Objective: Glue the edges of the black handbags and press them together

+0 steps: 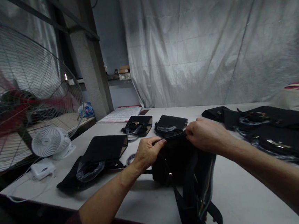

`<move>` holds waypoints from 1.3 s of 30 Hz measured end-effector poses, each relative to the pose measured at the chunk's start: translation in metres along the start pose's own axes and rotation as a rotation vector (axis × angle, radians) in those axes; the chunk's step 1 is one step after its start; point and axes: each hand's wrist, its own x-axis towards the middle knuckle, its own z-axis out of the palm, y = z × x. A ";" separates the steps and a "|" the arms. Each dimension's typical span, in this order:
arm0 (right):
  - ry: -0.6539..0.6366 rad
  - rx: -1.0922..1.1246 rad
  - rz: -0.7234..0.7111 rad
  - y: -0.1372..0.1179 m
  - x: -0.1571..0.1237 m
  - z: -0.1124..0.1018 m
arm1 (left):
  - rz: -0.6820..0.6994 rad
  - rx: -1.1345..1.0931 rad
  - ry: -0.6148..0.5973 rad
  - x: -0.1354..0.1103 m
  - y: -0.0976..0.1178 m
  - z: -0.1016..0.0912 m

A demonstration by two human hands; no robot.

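A black fabric handbag (pixel 180 165) stands upright on the white table (pixel 237 195) right in front of me, its straps hanging over the near edge. My left hand (pixel 147 152) pinches the left side of its top opening. My right hand (pixel 206 135) grips the right side of the same rim. Both hands are closed on the bag's top edge.
More black bags lie flat on the table: one at the left (pixel 96 158), two further back (pixel 138 125) (pixel 170 124), and a pile at the right (pixel 276 125). A large running fan (pixel 20 99) and a small white fan (pixel 50 141) stand at the left. Plastic sheeting (pixel 211 43) hangs behind.
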 end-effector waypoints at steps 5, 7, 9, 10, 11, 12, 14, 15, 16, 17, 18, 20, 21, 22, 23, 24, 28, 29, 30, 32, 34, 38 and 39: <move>0.022 0.015 -0.004 0.016 -0.004 -0.001 | 0.016 0.037 0.022 -0.002 -0.001 0.000; 0.033 0.032 -0.002 0.018 -0.004 0.000 | 0.025 0.044 0.011 -0.003 -0.001 0.000; 0.049 0.047 -0.024 0.018 -0.002 0.001 | 0.031 0.040 0.003 -0.004 -0.001 0.000; 0.061 0.045 -0.050 0.018 0.000 0.002 | 0.033 0.036 -0.002 -0.005 0.000 -0.001; 0.074 0.038 -0.082 0.019 0.001 0.003 | 0.035 0.033 -0.005 -0.005 0.000 -0.001; 0.089 0.028 -0.109 0.019 0.002 0.004 | 0.035 0.033 -0.006 -0.005 0.000 -0.001; 0.117 0.009 -0.145 0.021 0.005 0.005 | 0.032 0.039 -0.006 -0.005 0.000 -0.001; 0.128 0.005 -0.151 0.022 0.006 0.006 | 0.031 0.041 -0.004 -0.005 -0.001 -0.001; 0.138 0.007 -0.151 0.023 0.007 0.007 | 0.031 0.043 -0.003 -0.005 -0.001 -0.002; 0.148 0.016 -0.148 0.024 0.008 0.008 | 0.033 0.043 -0.003 -0.004 -0.001 -0.002; 0.159 0.031 -0.147 0.024 0.009 0.008 | 0.037 0.039 -0.005 -0.004 -0.001 -0.002; 0.185 0.096 -0.140 0.025 0.010 0.009 | 0.042 0.027 -0.013 -0.004 -0.002 -0.001; 0.191 0.141 -0.135 0.026 0.012 0.010 | 0.042 0.020 -0.019 -0.004 -0.002 -0.001; 0.189 0.184 -0.130 0.026 0.013 0.010 | 0.042 0.012 -0.028 -0.005 -0.002 -0.001; 0.179 0.220 -0.120 0.026 0.014 0.011 | 0.041 0.006 -0.036 -0.006 -0.003 -0.001; 0.163 0.249 -0.103 0.026 0.015 0.011 | 0.044 0.002 -0.042 -0.006 -0.003 -0.001; 0.108 0.299 -0.010 0.025 0.015 0.010 | 0.058 0.015 -0.075 -0.003 -0.005 -0.008; 0.102 0.306 0.015 0.024 0.014 0.009 | 0.050 0.024 -0.101 0.001 -0.003 -0.011; 0.097 0.311 0.037 0.023 0.014 0.009 | 0.037 0.038 -0.143 0.006 0.000 -0.014; 0.095 0.317 0.069 0.022 0.013 0.007 | 0.033 0.105 -0.260 0.020 0.009 -0.018; 0.100 0.321 0.085 0.021 0.013 0.006 | 0.093 0.244 -0.347 0.034 0.022 -0.017; 0.114 0.321 0.094 0.022 0.013 0.007 | 0.286 0.597 -0.321 0.051 0.042 -0.008; 0.113 0.323 0.096 0.022 0.012 0.008 | 0.316 0.656 -0.324 0.052 0.044 -0.006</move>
